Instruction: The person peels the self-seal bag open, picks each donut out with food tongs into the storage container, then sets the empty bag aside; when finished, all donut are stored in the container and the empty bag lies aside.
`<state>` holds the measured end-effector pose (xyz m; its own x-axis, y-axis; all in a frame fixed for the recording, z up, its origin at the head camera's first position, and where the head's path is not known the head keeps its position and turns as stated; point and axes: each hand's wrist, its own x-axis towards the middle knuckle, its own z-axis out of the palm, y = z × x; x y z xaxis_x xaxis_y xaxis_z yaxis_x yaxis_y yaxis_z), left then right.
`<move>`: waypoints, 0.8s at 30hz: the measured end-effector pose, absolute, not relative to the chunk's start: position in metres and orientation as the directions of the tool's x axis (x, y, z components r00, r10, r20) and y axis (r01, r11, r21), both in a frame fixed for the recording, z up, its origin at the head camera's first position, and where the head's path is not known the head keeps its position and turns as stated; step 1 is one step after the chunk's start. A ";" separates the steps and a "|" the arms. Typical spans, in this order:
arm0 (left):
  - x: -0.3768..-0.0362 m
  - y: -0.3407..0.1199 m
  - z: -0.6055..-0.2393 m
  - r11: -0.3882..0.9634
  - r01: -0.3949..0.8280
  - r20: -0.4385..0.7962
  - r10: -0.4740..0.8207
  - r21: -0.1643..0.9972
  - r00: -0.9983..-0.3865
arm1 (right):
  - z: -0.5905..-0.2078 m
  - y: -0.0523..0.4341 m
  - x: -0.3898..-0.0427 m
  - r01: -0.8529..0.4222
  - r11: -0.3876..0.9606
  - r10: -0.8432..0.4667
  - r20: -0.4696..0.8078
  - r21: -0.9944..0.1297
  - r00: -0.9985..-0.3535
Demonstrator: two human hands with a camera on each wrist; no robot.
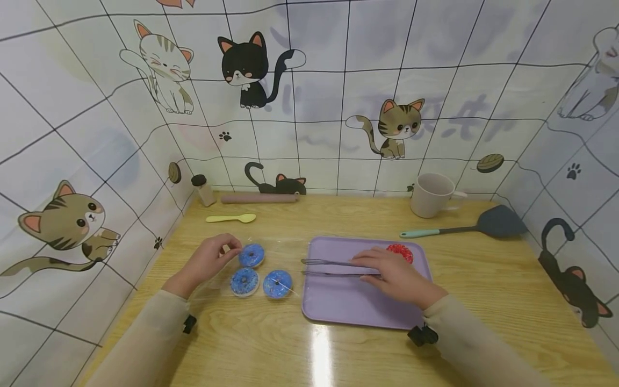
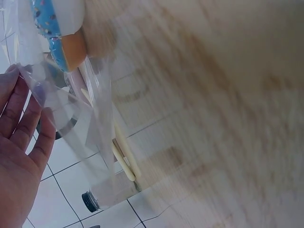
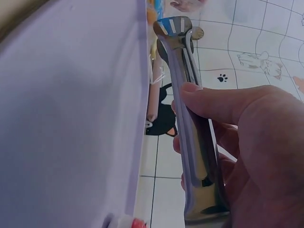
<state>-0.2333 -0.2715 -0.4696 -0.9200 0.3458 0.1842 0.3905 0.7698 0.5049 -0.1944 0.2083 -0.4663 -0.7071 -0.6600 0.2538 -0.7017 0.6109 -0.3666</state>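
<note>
My left hand [image 1: 208, 262] pinches the edge of a clear plastic bag [image 2: 71, 118] between thumb and fingers. Three blue-iced toy donuts, a back one [image 1: 252, 255], a left one [image 1: 244, 282] and a right one [image 1: 278, 284], lie on or in the bag; which of these I cannot tell. My right hand [image 1: 398, 274] grips metal tongs [image 3: 187, 118] above a purple tray [image 1: 348, 309]. The tongs' two arms stand slightly apart, tips pointing left toward the donuts, with nothing between them. A red donut [image 1: 400, 252] sits at the tray's back right, partly behind the right hand.
Along the back stand a black-capped jar [image 1: 204, 192], a pinkish-brown rolling pin [image 1: 259, 198] and a beige mug [image 1: 430, 196]. A yellow spoon [image 1: 231, 218] lies behind the left hand. At the right back rests a dark spatula [image 1: 499, 221] with a mint handle. Cat-print sheeting encloses the table.
</note>
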 end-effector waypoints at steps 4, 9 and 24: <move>-0.233 -0.272 -0.470 0.769 0.393 0.190 0.345 0.504 -0.919 | -0.463 0.196 -0.199 -0.715 0.594 -0.684 0.237 -0.368 -0.690; -0.233 -0.271 -0.468 0.765 0.399 0.200 0.346 0.506 -0.917 | -0.462 0.190 -0.203 -0.740 0.563 -0.724 0.212 -0.368 -0.656; -0.232 -0.269 -0.469 0.754 0.416 0.218 0.355 0.508 -0.909 | -0.465 0.181 -0.212 -0.740 0.496 -0.771 0.162 -0.454 -0.616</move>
<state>-0.2320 -0.2694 -0.4688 -0.9091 0.3549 0.2181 0.4163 0.7539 0.5082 -0.2122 0.1806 -0.4653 -0.6162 -0.7707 0.1622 -0.7402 0.4962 -0.4538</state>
